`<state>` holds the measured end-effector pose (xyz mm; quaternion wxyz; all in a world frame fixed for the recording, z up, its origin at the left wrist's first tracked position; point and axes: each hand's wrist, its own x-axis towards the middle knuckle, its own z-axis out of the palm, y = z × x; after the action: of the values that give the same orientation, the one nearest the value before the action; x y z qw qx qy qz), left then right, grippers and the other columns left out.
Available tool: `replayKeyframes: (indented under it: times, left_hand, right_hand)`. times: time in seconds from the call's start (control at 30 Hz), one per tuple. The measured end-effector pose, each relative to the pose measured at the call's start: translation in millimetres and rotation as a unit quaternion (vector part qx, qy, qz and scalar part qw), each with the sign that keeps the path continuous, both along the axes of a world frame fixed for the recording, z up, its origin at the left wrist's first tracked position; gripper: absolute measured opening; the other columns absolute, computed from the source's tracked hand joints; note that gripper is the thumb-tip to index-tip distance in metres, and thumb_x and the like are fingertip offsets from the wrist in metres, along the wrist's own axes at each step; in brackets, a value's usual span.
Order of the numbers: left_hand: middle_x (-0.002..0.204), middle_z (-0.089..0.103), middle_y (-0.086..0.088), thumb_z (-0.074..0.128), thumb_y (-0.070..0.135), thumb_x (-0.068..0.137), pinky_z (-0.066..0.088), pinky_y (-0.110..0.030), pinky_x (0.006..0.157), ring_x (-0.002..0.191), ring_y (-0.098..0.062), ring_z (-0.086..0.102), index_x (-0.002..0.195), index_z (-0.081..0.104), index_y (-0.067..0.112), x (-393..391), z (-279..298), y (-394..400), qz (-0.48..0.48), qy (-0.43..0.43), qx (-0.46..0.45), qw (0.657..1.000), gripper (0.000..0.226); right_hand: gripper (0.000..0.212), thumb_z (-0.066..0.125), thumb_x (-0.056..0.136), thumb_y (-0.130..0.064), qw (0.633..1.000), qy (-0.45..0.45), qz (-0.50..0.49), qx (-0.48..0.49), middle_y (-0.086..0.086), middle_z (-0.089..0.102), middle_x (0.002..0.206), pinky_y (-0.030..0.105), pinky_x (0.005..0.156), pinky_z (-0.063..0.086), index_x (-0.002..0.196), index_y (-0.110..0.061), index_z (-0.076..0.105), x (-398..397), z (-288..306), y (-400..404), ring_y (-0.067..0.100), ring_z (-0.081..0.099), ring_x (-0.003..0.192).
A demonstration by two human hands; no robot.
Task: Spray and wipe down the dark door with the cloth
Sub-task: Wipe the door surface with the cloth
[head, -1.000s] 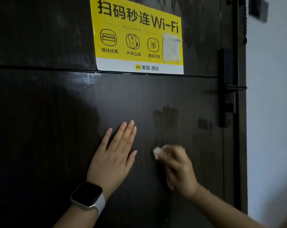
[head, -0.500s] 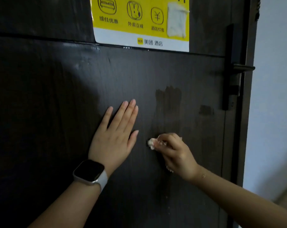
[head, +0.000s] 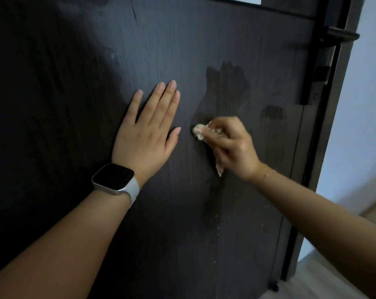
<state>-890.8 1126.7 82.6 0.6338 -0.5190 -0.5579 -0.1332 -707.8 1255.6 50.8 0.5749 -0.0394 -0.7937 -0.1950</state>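
Head cam only here. The dark door (head: 75,83) filled nearly the whole shot, wood grain running up and down. The left hand (head: 147,130) lay flat against it, fingers straight and close together, thumb out to the side, holding nothing. A smartwatch (head: 114,176) with a white band sat on that wrist.

Just to the right, not touching the left hand, the right hand (head: 231,147) had its fingers curled round a small wadded-up whitish cloth (head: 198,131). The wad poked out past the fingertips and pressed on the door, and a bit of it hung out below the palm. A darker damp-looking patch (head: 225,83) sat right above the cloth, with a streak running down below it and little pale specks nearby.

The door handle (head: 342,36) and its dark lock plate were up at the right edge, with a pale wall (head: 368,104) beyond.
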Motion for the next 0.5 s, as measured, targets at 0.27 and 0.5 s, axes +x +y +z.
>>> replayKeyframes:
  times: [0.27, 0.5]
  left_hand:
    - [0.165, 0.010, -0.009, 0.020, 0.040, 0.107, 0.009, -0.046, 0.122, 0.152, -0.023, 0.010, 0.157, 0.007, 0.007, -1, -1, 1, -0.008, 0.002, -0.006, 1.000, 0.061]
    - [0.165, 0.009, -0.010, 0.022, 0.040, 0.107, 0.008, -0.046, 0.123, 0.152, -0.024, 0.009, 0.157, 0.007, 0.007, -1, 1, 0, -0.010, 0.003, -0.014, 1.000, 0.062]
  right_hand:
    - [0.042, 0.047, 0.084, 0.006, 0.951, 0.273, -0.047, -0.136, 0.015, 0.051, 0.111, 0.035, 0.093, 0.045, 0.119, -0.005, 0.067, -24, 65, 18, 0.026, 0.051, 0.102]
    - [0.032, 0.053, 0.093, 0.001, 0.984, 0.168, -0.048, -0.031, 0.012, 0.054, 0.110, 0.034, 0.089, 0.045, 0.120, -0.009, 0.069, -1, 61, 30, 0.027, 0.051, 0.101]
